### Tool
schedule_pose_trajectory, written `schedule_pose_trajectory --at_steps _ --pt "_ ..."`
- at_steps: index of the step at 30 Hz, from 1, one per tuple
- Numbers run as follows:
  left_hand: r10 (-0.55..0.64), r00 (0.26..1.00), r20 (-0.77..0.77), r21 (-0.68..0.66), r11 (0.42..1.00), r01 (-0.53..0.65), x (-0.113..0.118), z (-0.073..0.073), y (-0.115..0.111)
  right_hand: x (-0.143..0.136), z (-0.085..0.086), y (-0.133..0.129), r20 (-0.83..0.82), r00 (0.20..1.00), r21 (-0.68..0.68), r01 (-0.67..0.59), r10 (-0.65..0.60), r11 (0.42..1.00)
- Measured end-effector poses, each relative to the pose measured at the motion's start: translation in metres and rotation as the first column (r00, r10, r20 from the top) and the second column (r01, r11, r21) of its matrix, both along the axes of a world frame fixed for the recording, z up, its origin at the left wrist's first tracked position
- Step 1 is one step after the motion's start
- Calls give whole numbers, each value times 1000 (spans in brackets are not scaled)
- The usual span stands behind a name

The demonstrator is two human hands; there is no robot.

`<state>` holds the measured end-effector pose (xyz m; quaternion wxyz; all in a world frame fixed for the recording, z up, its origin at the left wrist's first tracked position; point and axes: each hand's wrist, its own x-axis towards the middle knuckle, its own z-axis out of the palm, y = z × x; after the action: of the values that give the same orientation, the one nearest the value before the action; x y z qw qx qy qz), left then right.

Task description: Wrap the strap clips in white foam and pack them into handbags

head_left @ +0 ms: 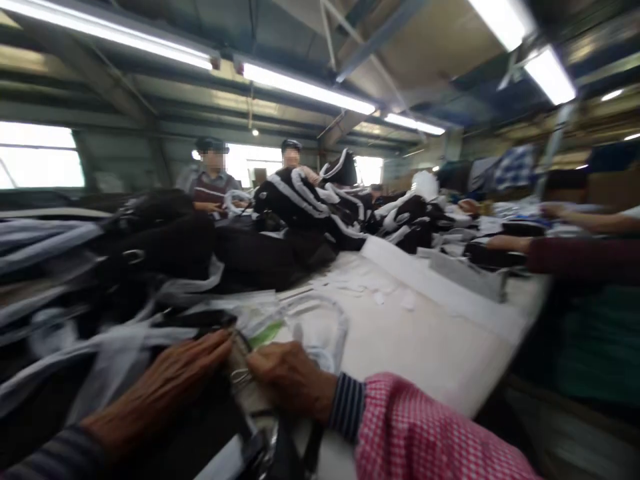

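Left hand [175, 380] and right hand [295, 379] about a beige-and-black fabric piece [241, 367].
We see left fingers straight, laid at its edge, right fingers curled closed on it; it lies between them, beside a flat white tabletop [400, 333].

Piled fabric [160, 247] (bags, apparently) fills the table's [415, 353] left side, with two people [213, 181] behind it.
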<state>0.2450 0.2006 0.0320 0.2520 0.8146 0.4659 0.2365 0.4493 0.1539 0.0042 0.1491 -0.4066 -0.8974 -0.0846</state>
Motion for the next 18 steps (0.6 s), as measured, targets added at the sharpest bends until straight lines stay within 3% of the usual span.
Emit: schedule_pose_trajectory --at_steps 2,3,5,7,9,14,18 --pt "-153 950 -271 134 972 195 -22 13 -7 1 0 0 -67 998 -7 12 -13 1000" --pt "-218 873 -437 195 924 329 -27 17 -8 2 -1 1 -89 996 -12 20 -21 1000" --pt "-222 702 -677 267 814 516 -25 23 -6 3 -2 1 -110 993 -17 30 -32 999" --pt "-153 648 -746 322 769 553 -18 27 -4 4 -1 0 -122 992 -14 33 -35 999" --pt "-130 677 -724 349 778 523 -13 30 -3 3 1 -3 -140 990 3 37 -36 999" --pt "-110 906 -409 284 928 240 -12 33 6 4 7 -4 -191 981 57 51 -40 997" --pt "-26 970 -241 226 971 82 -13 26 18 0 7 1 -155 987 53 45 -37 998"
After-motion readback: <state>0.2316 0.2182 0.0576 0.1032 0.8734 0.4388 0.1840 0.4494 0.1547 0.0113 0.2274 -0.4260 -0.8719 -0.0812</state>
